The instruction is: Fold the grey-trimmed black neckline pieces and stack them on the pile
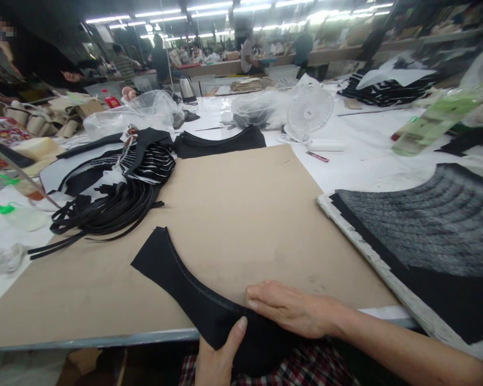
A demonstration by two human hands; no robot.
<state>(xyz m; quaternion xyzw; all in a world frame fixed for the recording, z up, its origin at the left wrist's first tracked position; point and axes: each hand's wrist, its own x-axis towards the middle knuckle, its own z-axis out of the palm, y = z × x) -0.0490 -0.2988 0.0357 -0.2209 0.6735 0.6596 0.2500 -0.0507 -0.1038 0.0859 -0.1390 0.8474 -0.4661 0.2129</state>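
Observation:
A curved black fabric piece [177, 273] lies on a brown cardboard sheet [233, 214], its near end hanging over the table's front edge. My left hand [217, 359] grips that near end from below, thumb on top of the cloth. My right hand [293, 308] lies flat on the same end, fingers stretched out and pointing left, pressing the fabric down. A bundle of black straps [112, 209] and more black cut pieces [148, 161] sit at the cardboard's far left.
A board stacked with grey and black curved pieces [434, 225] stands at the right. Behind are a small white fan [309, 110], plastic bags [145, 110], a green bottle [438, 120], a red-handled cutter [317, 156] and a kettle [187, 88]. Other people work at far tables.

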